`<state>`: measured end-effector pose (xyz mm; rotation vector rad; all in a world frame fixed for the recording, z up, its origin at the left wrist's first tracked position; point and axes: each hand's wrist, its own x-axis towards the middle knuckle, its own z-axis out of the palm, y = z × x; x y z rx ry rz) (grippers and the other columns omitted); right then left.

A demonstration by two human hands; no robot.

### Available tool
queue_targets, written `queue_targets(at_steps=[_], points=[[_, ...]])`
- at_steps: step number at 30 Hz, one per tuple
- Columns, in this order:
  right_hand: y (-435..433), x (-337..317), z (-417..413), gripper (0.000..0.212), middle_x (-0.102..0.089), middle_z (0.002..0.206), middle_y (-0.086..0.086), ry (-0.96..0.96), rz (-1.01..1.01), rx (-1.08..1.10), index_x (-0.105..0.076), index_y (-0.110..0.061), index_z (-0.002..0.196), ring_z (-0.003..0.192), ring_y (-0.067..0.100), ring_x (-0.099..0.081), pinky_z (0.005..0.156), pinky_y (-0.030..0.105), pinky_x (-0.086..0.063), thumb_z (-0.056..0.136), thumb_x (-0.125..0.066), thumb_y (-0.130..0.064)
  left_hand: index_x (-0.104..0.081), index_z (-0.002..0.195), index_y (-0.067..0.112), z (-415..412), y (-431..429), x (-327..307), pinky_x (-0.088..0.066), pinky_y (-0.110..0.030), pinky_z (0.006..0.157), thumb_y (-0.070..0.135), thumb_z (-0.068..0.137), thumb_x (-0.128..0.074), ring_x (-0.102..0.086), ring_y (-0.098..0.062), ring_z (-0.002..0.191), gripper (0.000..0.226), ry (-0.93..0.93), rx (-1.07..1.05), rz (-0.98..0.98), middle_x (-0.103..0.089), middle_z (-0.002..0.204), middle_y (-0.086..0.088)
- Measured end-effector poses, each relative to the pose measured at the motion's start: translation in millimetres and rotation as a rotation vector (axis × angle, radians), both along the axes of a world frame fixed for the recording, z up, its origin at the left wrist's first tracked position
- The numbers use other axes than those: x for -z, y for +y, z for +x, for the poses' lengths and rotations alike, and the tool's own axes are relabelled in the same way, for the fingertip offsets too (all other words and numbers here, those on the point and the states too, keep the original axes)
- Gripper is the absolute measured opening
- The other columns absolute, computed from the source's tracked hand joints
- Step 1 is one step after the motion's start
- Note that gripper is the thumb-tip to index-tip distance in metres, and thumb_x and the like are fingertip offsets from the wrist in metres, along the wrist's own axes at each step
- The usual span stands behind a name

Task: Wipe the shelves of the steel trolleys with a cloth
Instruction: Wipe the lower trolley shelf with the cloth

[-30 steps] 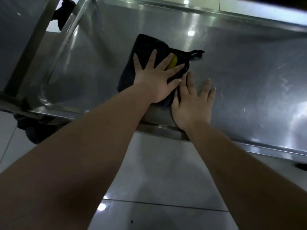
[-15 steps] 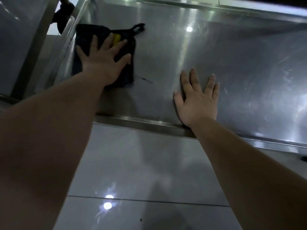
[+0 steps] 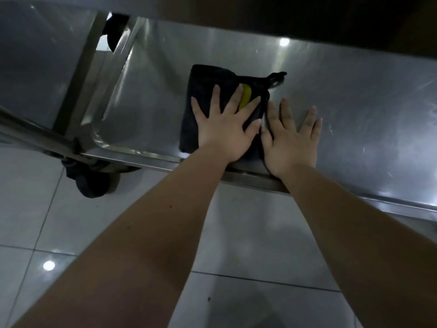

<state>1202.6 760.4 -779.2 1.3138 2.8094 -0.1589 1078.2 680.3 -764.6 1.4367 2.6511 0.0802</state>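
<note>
No text, label, brand, number or sign can be read. The yellow patch [image 3: 244,97] on the dark cloth [image 3: 208,76] is partly covered and blurred, and no lettering can be made out on it. The steel shelf [image 3: 354,91] around the cloth shows only glare and faint scratches.
</note>
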Motion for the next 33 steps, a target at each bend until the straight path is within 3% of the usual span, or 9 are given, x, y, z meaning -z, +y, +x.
queue_targets(at_steps=[4, 10, 14, 18, 22, 25, 33], points=[[1.3, 1.1, 0.8, 0.064, 0.004, 0.164, -0.007, -0.014, -0.009, -0.021, 0.007, -0.041, 0.153, 0.145, 0.048, 0.012, 0.116, 0.056, 0.011, 0.092, 0.001, -0.061, -0.007, 0.146, 0.058, -30.2, -35.8, -5.0, 0.006, -0.070, 0.110, 0.074, 0.088, -0.012, 0.006, -0.029, 0.149, 0.060, 0.016, 0.030, -0.003, -0.001, 0.162, 0.016], [-0.2, -0.1, -2.1, 0.064, 0.002, 0.165, -0.006, -0.017, -0.006, -0.016, 0.004, -0.040, 0.153, 0.144, 0.051, 0.010, 0.115, 0.058, 0.010, 0.092, -0.002, -0.059, 0.004, 0.141, 0.064, -117.4, -123.0, -6.9, 0.009, -0.070, 0.108, 0.079, 0.084, -0.010, 0.013, -0.028, 0.148, 0.061, -0.039, -0.336, -0.140, 0.011, 0.161, 0.018], [-1.1, -3.9, -3.2, 0.062, 0.003, 0.165, -0.004, -0.052, -0.014, -0.012, 0.004, -0.037, 0.154, 0.143, 0.053, 0.011, 0.116, 0.061, 0.009, 0.095, -0.007, -0.056, 0.008, 0.141, 0.064, -94.2, -112.4, -5.7, 0.009, -0.074, 0.104, 0.076, 0.087, -0.011, 0.016, -0.036, 0.147, 0.058, -0.056, -0.407, -0.138, 0.015, 0.161, 0.014], [2.5, -9.7, -3.4, 0.059, 0.005, 0.165, -0.001, -0.086, -0.081, -0.040, 0.001, -0.033, 0.155, 0.143, 0.052, 0.012, 0.115, 0.060, 0.011, 0.101, -0.015, -0.050, 0.005, 0.143, 0.060, -11.4, -69.7, -3.8, 0.012, -0.076, 0.100, 0.074, 0.087, -0.011, 0.016, -0.041, 0.145, 0.060, -0.053, -0.224, -0.081, 0.014, 0.162, 0.012], [23.2, -24.9, 14.3, 0.057, 0.001, 0.165, -0.001, 0.005, -0.275, -0.139, -0.006, -0.034, 0.156, 0.146, 0.045, 0.012, 0.117, 0.052, 0.008, 0.104, -0.028, -0.041, 0.013, 0.142, 0.059, 60.3, -26.6, -4.6, 0.019, -0.077, 0.096, 0.077, 0.085, -0.005, 0.024, -0.042, 0.142, 0.062, -0.070, -0.078, -0.127, 0.023, 0.160, 0.011], [49.7, -30.0, 68.5, 0.058, 0.001, 0.165, -0.005, -0.142, -0.191, -0.238, -0.003, -0.039, 0.154, 0.148, 0.037, 0.013, 0.117, 0.053, 0.007, 0.102, -0.027, -0.047, 0.017, 0.141, 0.060, 66.8, -20.2, -6.2, 0.018, -0.077, 0.096, 0.083, 0.081, -0.001, 0.026, -0.041, 0.142, 0.067, -0.081, -0.085, -0.141, 0.026, 0.159, 0.011], [89.6, -27.0, 234.2, 0.062, 0.003, 0.164, -0.008, -0.198, -0.134, 0.021, 0.004, -0.046, 0.152, 0.149, 0.037, 0.008, 0.119, 0.053, -0.001, 0.094, -0.012, -0.060, 0.024, 0.138, 0.058, 120.4, 9.7, -8.5, 0.019, -0.077, 0.095, 0.091, 0.070, 0.000, 0.030, -0.041, 0.140, 0.079, -0.101, 0.052, -0.189, 0.034, 0.155, 0.010]])
